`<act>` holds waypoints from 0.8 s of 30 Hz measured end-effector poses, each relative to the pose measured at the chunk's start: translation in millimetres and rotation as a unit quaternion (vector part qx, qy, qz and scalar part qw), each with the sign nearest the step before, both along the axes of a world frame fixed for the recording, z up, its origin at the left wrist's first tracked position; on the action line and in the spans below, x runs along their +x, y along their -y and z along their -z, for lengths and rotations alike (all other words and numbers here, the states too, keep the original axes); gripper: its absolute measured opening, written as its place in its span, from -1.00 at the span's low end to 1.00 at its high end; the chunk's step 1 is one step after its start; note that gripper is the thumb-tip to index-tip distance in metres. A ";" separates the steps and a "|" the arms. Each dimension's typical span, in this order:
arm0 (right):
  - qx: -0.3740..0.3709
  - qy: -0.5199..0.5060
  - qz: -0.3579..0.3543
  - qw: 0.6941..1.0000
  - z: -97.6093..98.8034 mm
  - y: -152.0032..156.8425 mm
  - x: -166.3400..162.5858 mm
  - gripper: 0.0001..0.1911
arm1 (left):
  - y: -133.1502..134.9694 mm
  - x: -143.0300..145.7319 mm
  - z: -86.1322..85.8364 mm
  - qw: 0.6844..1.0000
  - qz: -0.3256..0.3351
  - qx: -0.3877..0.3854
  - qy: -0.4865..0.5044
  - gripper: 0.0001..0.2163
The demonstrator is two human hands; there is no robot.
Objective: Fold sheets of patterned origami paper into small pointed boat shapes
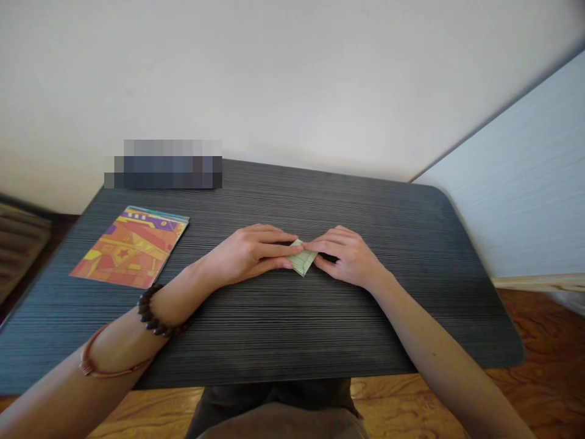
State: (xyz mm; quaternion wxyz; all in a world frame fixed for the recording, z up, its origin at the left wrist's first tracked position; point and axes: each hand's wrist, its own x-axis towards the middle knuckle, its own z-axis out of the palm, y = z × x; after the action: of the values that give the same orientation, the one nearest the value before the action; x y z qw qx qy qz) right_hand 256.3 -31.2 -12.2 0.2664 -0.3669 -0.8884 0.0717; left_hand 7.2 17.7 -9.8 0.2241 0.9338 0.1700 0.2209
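Pinching a small piece of folded, pale green paper [302, 262] btwn both hands, I have it just above or on the desk [320, 329], approx. mid-width; can't tell if its underside touches. One pointed corner aims at me, w/ crease lines across the face. My L fingers [276, 250] are nearly closed on its left side, index along the top edge, thumb at the lower left. My R fingers [328, 246] are bent and close together, index tip on the upper right edge nr the L index tip, thumb tucked by the right corner; can't tell how hard either hand presses.

On my L wrist: dark bead bracelet [147, 317], then a copper-coloured bangle [86, 364] further up the arm. Left of that hand, a thin stack of printed sheets [130, 250] lies flat, top one orange/yellow w/ purple and a star. Behind it, nr the far left edge, a pixelated patch [171, 171] hides whatever's there.

Desk is dark, fine-striped, w/ rounded R corners. Beyond: pale wall [292, 79], plus a light panel [525, 171] on the R. Below: wood-look floor [548, 353] and my dark trousers [219, 405].
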 end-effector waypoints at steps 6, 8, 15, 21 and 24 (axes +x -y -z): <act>0.092 -0.093 0.064 0.989 5.4 4.6 -15.0 -0.74 | 13.5 11.1 -11.6 0.949 -0.117 -0.289 0.050 -0.45; 0.114 -0.120 0.080 0.983 5.7 7.1 -19.6 -0.72 | 18.6 17.6 -16.3 0.899 -0.132 -0.408 0.085 -0.44; 0.143 -0.112 0.092 0.979 4.3 8.9 -22.1 -0.72 | 21.9 28.2 -22.6 0.841 -0.156 -0.508 0.101 -0.59; 0.140 -0.117 0.113 0.977 0.9 6.7 -25.8 -0.77 | 20.6 26.9 -20.6 0.851 -0.186 -0.480 0.102 -0.66; 0.098 -0.135 0.118 0.979 -0.2 7.0 -27.2 -0.78 | 18.9 25.5 -19.6 0.857 -0.199 -0.464 0.101 -0.65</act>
State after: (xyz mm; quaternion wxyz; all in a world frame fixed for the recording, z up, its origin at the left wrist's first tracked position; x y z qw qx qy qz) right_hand 229.1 -38.1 -12.0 0.4249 -0.4284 -0.7974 0.0013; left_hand 32.7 -1.2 9.8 0.5987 0.6401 0.4116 0.2499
